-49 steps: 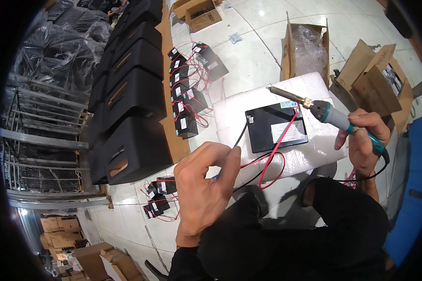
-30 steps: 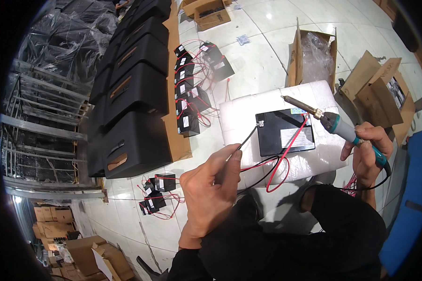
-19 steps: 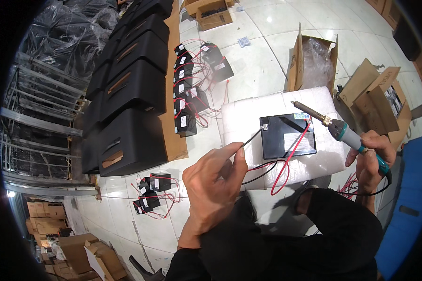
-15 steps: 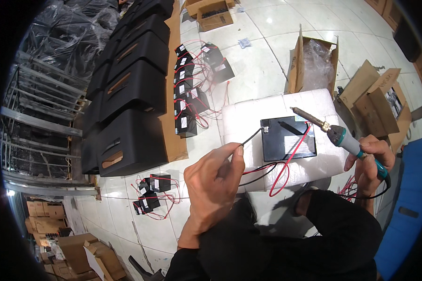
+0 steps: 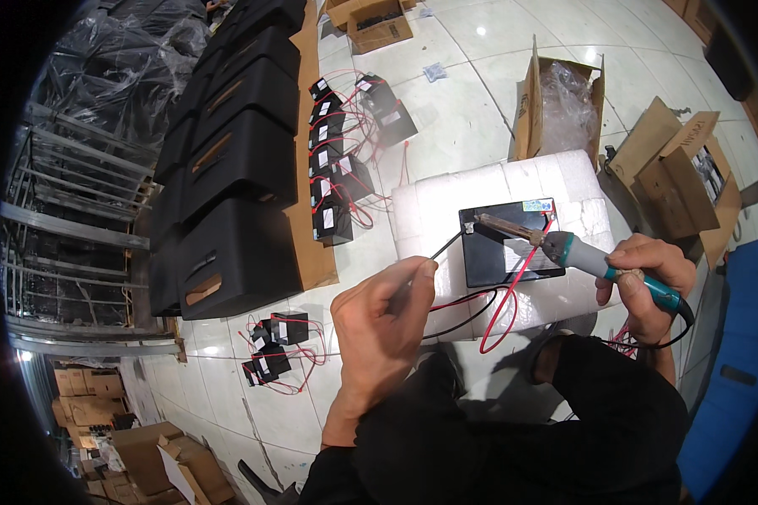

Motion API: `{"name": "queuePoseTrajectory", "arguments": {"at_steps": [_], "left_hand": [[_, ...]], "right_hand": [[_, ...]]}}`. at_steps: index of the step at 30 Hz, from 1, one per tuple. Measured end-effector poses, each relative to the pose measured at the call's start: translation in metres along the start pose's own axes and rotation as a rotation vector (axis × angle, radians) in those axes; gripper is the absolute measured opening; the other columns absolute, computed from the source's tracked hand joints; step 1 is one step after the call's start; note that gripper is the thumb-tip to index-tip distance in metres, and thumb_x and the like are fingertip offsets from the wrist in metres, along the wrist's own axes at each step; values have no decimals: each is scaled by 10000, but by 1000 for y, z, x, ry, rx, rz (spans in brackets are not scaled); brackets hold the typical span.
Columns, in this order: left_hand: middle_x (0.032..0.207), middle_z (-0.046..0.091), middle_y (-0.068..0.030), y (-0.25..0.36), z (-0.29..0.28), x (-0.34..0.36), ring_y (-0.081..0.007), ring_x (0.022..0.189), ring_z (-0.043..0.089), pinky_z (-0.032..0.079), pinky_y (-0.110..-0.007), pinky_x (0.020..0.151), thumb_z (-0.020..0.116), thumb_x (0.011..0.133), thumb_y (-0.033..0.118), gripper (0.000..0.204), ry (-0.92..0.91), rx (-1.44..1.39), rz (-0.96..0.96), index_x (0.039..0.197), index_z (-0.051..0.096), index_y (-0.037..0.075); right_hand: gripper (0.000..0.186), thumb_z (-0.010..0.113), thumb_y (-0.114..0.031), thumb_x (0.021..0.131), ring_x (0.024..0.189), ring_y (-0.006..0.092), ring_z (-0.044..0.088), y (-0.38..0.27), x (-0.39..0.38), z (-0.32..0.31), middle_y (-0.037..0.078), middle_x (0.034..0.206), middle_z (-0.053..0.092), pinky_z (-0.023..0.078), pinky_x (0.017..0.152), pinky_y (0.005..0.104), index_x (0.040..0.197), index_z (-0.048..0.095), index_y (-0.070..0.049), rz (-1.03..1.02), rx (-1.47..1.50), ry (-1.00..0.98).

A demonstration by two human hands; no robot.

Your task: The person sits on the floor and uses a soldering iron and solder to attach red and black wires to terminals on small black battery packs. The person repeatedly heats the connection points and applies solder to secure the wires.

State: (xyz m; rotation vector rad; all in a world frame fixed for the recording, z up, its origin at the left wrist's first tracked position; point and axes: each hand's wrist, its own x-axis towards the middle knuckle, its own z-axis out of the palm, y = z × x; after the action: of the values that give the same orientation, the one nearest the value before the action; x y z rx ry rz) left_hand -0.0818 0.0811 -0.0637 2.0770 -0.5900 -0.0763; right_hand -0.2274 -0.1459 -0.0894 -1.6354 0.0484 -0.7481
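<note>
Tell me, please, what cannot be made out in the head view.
Head view: whether the soldering iron touches the left terminal; too small to tell.
Head view: the stretch of black wire inside the left hand, which covers it.
Head view: the far part of the top cardboard box; cut off by the upper edge.

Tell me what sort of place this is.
Probably a workshop doubling as storage: a soldering iron over a black battery, wired batteries grouped on the tiled floor, and open cardboard boxes nearby.
</note>
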Motion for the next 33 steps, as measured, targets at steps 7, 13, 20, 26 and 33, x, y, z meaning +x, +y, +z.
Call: {"name": "queuePoseTrajectory", "arguments": {"at_steps": [7,13,20,26,33], "left_hand": [[605,593,-24,-1,-1,1,-38,535,433,327,-218,500,655,902,80,159,-5,18,39,904,712,-68],[623,622,-98,2,-3,1,-142,515,539,420,-268,521,676,890,92,139,-35,87,45,901,708,-42],[616,623,-106,2,-5,-1,-174,459,538,422,-285,482,711,858,82,90,-4,151,124,893,710,0],[566,553,-35,4,-1,-1,-84,480,423,312,-254,469,730,816,47,87,29,174,195,877,731,-15],[563,532,-65,4,-4,0,-187,430,493,385,-309,441,724,827,60,72,-27,239,252,886,688,42]], "right_hand": [[169,616,-38,826,586,176,665,0,9,3,176,732,676,537,534,272,946,662,71,16,-30,-47],[167,616,-49,833,579,176,663,-1,8,3,176,716,673,527,519,273,943,663,67,18,-48,-31],[172,624,-71,825,560,178,660,-3,6,2,168,697,669,532,515,281,925,665,63,31,-57,-4],[174,623,-70,816,564,177,663,-3,7,3,162,688,667,540,522,281,921,667,62,23,-48,-19],[169,619,-54,810,569,175,665,1,7,2,159,684,665,540,525,277,917,672,65,22,-45,-43]]}}
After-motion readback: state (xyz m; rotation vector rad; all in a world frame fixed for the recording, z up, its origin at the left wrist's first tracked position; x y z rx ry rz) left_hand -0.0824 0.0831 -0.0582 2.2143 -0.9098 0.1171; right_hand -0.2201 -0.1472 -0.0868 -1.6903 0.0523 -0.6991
